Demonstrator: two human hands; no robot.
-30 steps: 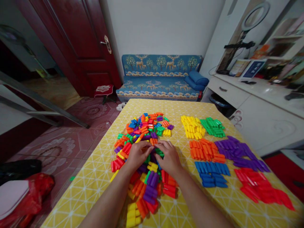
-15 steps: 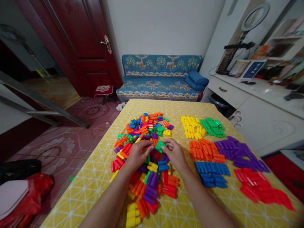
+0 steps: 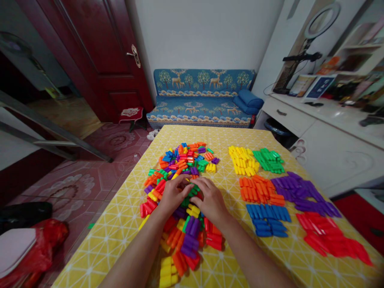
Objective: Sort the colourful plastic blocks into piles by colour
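Bullet-shaped plastic pieces in several colours lie in a mixed pile on the table. Over its middle, my left hand curves with thumb and fingers apart, holding nothing I can see. Facing it, my right hand arches low across the pile, thumb spread from the fingers. Green pieces show in the shaded gap between the two hands; whether fingertips touch them I cannot tell. Just below are yellow pieces and purple pieces. My hands cover part of the pile.
Right of the pile lie single-colour groups: yellow, green, orange, purple, blue and red. A patterned yellow cloth covers the table. Beyond stands a blue sofa; a white cabinet is at right.
My right hand has moved left and spread its fingers lower over the pile. The green piece it pinched now appears among green pieces between the hands. My left hand has barely moved.
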